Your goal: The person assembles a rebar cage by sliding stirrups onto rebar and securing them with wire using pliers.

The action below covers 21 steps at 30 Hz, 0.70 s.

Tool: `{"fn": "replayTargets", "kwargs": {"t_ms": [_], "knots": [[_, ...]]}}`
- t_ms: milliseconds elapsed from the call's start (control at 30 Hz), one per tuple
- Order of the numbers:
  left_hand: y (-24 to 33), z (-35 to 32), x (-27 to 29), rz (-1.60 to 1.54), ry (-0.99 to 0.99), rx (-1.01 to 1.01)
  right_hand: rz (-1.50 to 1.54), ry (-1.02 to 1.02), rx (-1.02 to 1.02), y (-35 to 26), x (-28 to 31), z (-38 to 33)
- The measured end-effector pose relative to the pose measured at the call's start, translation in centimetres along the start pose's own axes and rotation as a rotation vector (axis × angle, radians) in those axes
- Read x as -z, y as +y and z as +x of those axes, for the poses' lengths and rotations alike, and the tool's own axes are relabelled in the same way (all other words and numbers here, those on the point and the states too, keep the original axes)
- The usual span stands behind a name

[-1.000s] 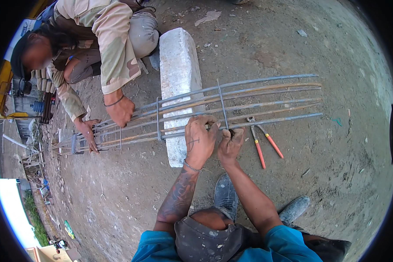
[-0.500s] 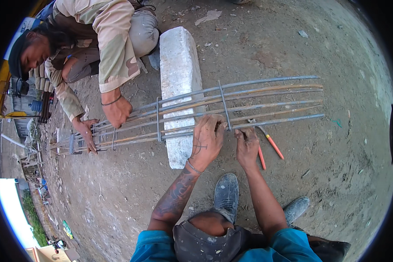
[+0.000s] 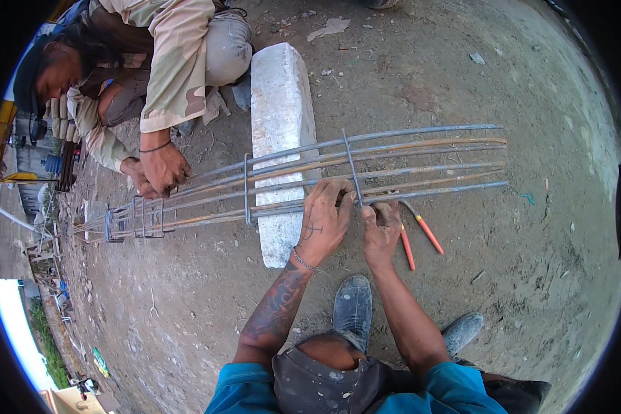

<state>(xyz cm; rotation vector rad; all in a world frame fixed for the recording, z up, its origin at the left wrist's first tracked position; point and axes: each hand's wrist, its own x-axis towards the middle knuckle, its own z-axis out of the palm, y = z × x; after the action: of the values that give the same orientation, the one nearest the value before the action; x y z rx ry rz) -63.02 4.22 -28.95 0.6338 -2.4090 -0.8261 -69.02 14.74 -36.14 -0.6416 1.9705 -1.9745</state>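
A long bundle of steel rebar (image 3: 428, 146) runs across in front of me, ringed by thin square stirrups. At its lower side, my left hand (image 3: 326, 212) has its fingers curled round the near corner of one stirrup (image 3: 350, 164). Just right of that corner, my right hand (image 3: 381, 234) is closed, thumb pressed to fingers, against the lowest bar. Whatever it pinches is too small to make out. Beside it, pincers with red handles (image 3: 429, 234) lie partly under the bars, their head mostly hidden by the rebar and my hand.
A pale concrete block (image 3: 277, 103) props up the bars left of my hands. Across from me a crouching co-worker (image 3: 179, 55) has both hands (image 3: 164, 169) at the bars, near further stirrups (image 3: 139, 217). My boots (image 3: 352, 310) stand on the bare dirt ground (image 3: 531, 276).
The co-worker's hands have come together above the bars, and a stirrup there sits farther left. My hands stay at the same stirrup corner, with the right fingers shifted slightly.
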Motion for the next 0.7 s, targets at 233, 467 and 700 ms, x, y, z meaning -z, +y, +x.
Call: {"fn": "replayTargets", "kwargs": {"t_ms": [233, 467, 700], "knots": [[-0.4, -0.4, -0.1, -0.045, -0.020, -0.058, 0.097, 0.068, -0.023, 0.0, -1.0, 0.1], [0.3, 0.2, -0.1, -0.080, -0.058, 0.056, -0.078, 0.114, 0.110, -0.2, -1.2, -0.3], [-0.7, -2.1, -0.7, -0.080, 0.071, -0.148, -0.135, 0.144, 0.252, -0.1, -0.9, -0.7]]}}
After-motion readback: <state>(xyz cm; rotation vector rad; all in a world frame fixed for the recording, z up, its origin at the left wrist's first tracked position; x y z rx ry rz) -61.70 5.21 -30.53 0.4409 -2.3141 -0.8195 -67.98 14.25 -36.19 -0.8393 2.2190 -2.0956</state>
